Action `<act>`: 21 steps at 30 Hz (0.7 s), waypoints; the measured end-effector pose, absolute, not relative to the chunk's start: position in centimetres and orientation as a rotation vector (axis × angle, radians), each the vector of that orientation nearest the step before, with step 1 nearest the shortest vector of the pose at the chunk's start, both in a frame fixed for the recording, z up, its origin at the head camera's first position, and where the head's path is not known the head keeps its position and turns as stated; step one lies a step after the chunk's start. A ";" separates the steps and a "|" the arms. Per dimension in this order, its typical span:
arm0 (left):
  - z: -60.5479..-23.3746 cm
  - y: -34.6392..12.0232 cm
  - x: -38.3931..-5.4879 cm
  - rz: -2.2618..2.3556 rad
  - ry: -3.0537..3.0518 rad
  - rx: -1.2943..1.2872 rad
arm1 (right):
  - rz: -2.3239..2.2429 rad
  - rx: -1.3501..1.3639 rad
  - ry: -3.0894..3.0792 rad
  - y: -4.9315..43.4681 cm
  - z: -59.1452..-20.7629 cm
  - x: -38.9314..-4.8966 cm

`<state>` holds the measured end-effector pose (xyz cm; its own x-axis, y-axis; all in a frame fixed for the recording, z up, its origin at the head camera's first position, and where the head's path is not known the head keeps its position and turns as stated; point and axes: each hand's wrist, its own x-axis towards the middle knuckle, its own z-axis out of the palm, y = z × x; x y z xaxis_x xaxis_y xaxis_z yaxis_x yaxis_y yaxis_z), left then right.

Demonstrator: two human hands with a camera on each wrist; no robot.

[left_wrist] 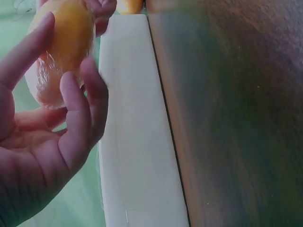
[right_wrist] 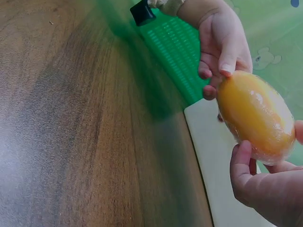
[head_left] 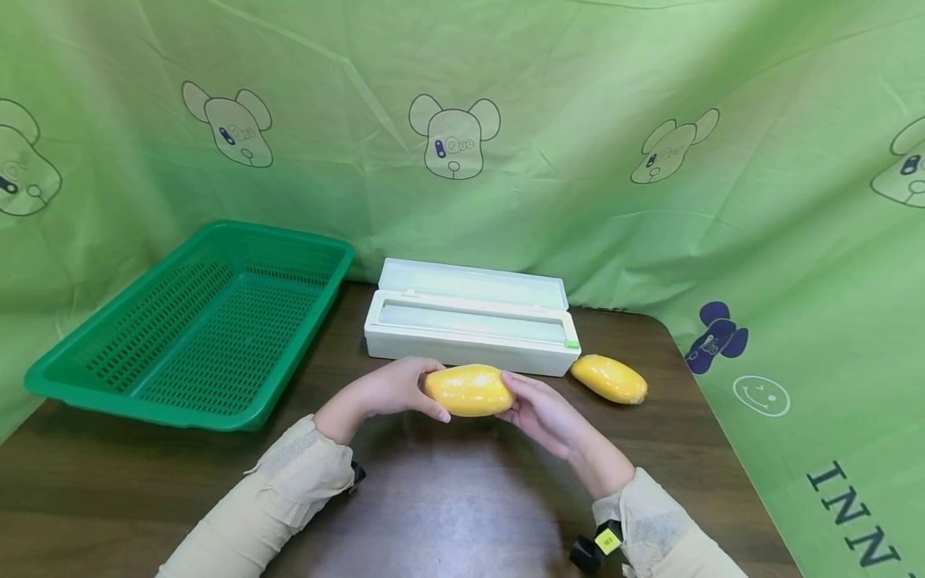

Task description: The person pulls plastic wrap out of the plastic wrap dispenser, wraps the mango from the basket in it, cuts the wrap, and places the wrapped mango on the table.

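Between both hands, above the table in front of the white box, is a smooth yellow oval fruit (head_left: 470,391) with shiny clear film around it. My left hand (head_left: 393,393) grips its left end, thumb on the near side. At its right end, my right hand (head_left: 543,417) holds it between thumb and fingers. The left wrist view shows the film creased on the fruit (left_wrist: 66,38) near the left fingers. In the right wrist view, both hands hold opposite ends of the fruit (right_wrist: 255,113). Its exact kind is unclear.
Behind the hands stands a long white cling film dispenser (head_left: 462,347), its clear lid (head_left: 473,281) raised. A second yellow fruit (head_left: 610,379) lies by its right end. On the left is a green slotted basket (head_left: 289,361). Green printed cloth (head_left: 535,225) hangs behind the brown table (head_left: 448,514).
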<state>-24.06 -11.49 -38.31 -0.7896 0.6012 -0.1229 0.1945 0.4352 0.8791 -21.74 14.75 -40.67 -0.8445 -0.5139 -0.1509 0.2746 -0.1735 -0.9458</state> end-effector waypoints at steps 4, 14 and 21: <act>-38.2 -11.7 -24.2 1.371 2.214 0.663 | -2.070 -0.281 1.600 14.8 -40.8 -21.8; -38.7 -12.7 -24.4 1.602 2.075 0.490 | -2.196 -0.244 1.508 15.4 -41.1 -21.7; -39.2 -12.9 -24.6 1.629 2.117 0.448 | -2.147 -0.104 1.602 15.6 -41.4 -21.8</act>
